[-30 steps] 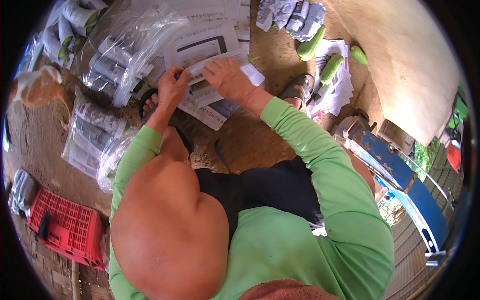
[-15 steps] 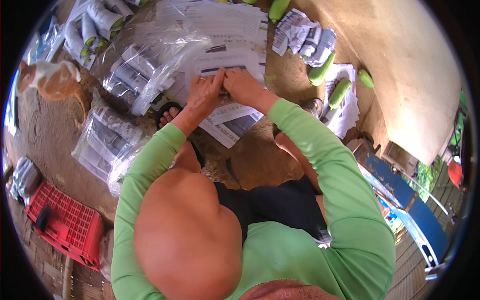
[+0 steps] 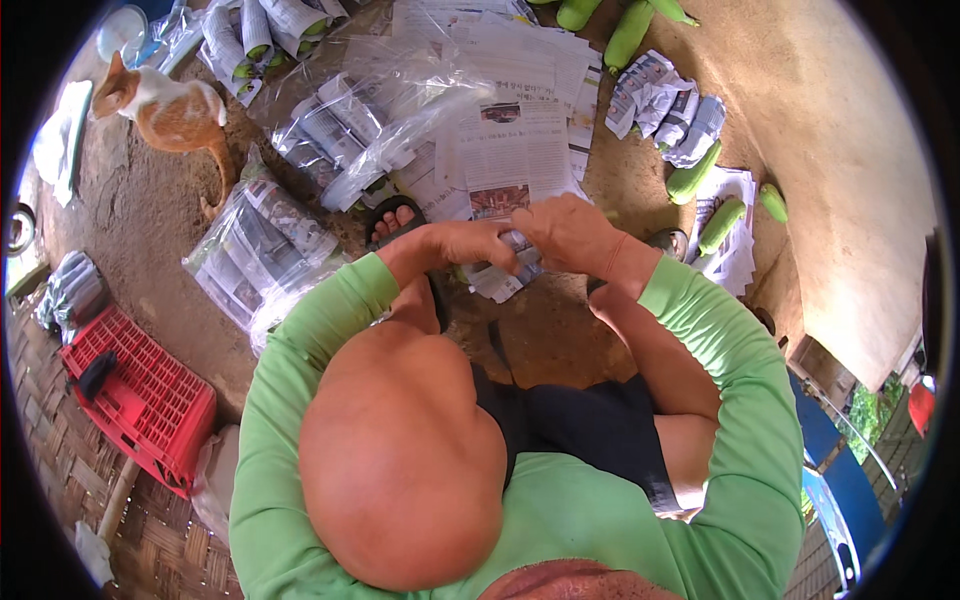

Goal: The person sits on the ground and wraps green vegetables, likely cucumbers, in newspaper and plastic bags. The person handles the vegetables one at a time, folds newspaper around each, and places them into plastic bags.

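Observation:
Between my legs I hold a newspaper bundle (image 3: 496, 284), low over the near end of the paper pile (image 3: 515, 150). My left hand (image 3: 470, 246) is closed round its left side. My right hand (image 3: 568, 232) is closed on its upper right end, knuckles up. What the paper contains is mostly hidden by my hands. To the right lie several newspaper-wrapped rolls (image 3: 655, 105) and bare green zucchini-like squashes (image 3: 694, 174), one of them on a stack of folded newspaper (image 3: 738, 262).
Clear plastic bags with wrapped rolls (image 3: 265, 245) lie left of my sandalled foot (image 3: 395, 225). More wrapped squashes (image 3: 255, 35) sit at the far left. An orange-and-white cat (image 3: 175, 110) is beyond the bags. A red plastic crate (image 3: 150, 390) stands at the lower left.
Both hands have come nearer to me, off the flat sheets, and now grip the rolled paper. The view has shifted so the scene sits further right. The cat's head has lifted.

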Motion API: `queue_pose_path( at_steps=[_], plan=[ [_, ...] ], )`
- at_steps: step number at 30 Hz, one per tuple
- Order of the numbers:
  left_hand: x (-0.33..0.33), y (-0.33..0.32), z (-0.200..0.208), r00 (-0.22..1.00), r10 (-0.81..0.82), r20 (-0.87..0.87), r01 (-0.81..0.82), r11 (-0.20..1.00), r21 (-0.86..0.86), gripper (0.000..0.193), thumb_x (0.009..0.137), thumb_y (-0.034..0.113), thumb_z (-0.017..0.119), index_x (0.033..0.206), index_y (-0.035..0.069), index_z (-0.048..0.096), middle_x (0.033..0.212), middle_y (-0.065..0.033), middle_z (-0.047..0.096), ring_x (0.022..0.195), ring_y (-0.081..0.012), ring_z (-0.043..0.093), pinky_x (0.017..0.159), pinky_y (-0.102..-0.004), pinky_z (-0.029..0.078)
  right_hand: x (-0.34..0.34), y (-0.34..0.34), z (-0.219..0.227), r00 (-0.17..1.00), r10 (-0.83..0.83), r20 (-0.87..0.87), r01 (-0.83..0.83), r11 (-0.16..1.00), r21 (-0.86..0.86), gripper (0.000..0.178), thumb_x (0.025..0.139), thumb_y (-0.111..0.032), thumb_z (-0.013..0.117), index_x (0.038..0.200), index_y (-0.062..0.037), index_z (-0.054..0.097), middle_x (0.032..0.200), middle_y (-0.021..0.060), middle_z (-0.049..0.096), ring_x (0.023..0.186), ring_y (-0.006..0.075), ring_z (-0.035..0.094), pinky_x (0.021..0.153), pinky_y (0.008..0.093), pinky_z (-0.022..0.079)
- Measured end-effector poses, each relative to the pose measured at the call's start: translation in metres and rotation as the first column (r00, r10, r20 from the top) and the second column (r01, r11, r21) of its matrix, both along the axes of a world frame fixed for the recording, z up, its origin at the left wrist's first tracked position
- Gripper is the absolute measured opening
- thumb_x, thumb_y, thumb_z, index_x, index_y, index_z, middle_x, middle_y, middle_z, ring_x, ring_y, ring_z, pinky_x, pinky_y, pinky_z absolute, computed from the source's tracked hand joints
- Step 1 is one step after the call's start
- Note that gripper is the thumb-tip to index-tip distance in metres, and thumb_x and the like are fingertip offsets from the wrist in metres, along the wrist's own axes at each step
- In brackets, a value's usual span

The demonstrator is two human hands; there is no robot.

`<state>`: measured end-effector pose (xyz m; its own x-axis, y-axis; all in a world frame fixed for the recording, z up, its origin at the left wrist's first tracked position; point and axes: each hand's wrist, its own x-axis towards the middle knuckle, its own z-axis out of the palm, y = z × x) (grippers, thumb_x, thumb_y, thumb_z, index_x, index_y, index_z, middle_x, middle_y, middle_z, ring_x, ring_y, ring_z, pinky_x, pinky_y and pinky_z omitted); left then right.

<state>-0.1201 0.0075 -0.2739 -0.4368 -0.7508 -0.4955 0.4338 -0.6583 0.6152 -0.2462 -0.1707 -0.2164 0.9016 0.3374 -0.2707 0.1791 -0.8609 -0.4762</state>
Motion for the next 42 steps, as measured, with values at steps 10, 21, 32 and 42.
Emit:
queue_pose_path(
  at_steps=[10, 21, 32, 42],
  plan=[
    [-0.004, 0.004, 0.03, 0.582, 0.005, 0.813, 0.356, 0.897, -0.26, 0.069, 0.075, 0.013, 0.079, 0.139, 0.006, 0.054, 0.111, -0.0179, 0.072, 0.102, -0.0361, 0.07, 0.092, -0.0446, 0.054, -0.001, 0.007, 0.015, 0.75, -0.157, -0.643, 0.295, 0.949, 0.113, 0.066, 0.075, -0.028, 0.08, 0.131, 0.0016, 0.062, 0.108, 0.0188, 0.074, 0.101, 0.0353, 0.072, 0.086, 0.0404, 0.056],
    [0.011, 0.013, 0.051, 0.577, -0.086, 0.812, 0.466, 0.851, -0.241, 0.065, 0.076, 0.03, 0.082, 0.132, 0.007, 0.06, 0.104, -0.0161, 0.071, 0.094, -0.0306, 0.068, 0.085, -0.0413, 0.053, -0.028, 0.006, 0.02, 0.734, -0.088, -0.673, 0.405, 0.853, 0.329, 0.053, 0.076, -0.024, 0.08, 0.122, -0.0064, 0.061, 0.09, 0.0093, 0.066, 0.084, 0.0268, 0.07, 0.075, 0.042, 0.053],
    [0.045, 0.027, 0.044, 0.725, 0.051, 0.687, 0.175, 0.951, -0.255, 0.049, 0.078, 0.032, 0.084, 0.115, 0.004, 0.067, 0.1, -0.0152, 0.07, 0.095, -0.0318, 0.066, 0.085, -0.0396, 0.051, -0.02, 0.015, 0.064, 0.978, -0.16, -0.132, 0.145, 0.983, -0.115, 0.047, 0.084, -0.028, 0.078, 0.122, -0.0061, 0.063, 0.1, 0.0087, 0.067, 0.096, 0.0236, 0.067, 0.08, 0.0375, 0.052],
    [0.09, 0.057, -0.018, -0.489, 0.208, 0.847, -0.153, 0.936, -0.318, 0.06, 0.084, 0.023, 0.081, 0.138, 0.009, 0.06, 0.127, -0.0162, 0.069, 0.117, -0.0361, 0.065, 0.104, -0.0501, 0.044, -0.006, 0.0, 0.042, 0.472, -0.339, -0.814, 0.858, 0.389, 0.336, 0.055, 0.105, -0.041, 0.062, 0.137, 0.0033, 0.058, 0.121, 0.0066, 0.066, 0.11, 0.0161, 0.058, 0.098, 0.0314, 0.048]
  ],
)
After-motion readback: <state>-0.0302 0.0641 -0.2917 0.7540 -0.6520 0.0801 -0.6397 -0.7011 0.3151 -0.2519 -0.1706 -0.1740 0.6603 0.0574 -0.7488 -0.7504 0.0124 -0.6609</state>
